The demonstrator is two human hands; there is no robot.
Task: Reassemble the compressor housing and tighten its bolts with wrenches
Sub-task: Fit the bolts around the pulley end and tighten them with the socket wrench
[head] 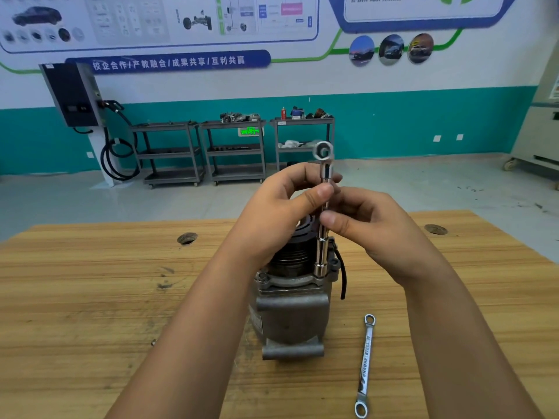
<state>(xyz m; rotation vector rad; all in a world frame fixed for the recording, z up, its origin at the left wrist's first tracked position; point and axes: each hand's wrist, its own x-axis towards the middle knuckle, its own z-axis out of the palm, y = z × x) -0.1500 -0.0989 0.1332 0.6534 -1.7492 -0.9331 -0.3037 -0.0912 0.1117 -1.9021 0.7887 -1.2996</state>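
A grey metal compressor (289,316) stands upright at the middle of the wooden table (90,297), its pulley end up and a black cable hanging at its right. A shiny socket wrench (323,213) stands vertical with its lower socket on a bolt at the housing's top flange, right side. My left hand (281,213) pinches the wrench shaft near its upper part, thumb in front. Just below it, my right hand (363,222) pinches the same shaft. Another flange bolt (262,278) shows at the left.
A double ring spanner (366,364) lies on the table to the right of the compressor, pointing toward me. A small bolt (153,342) lies to the left. Two round holes (187,238) mark the table's far part. Carts stand by the far wall.
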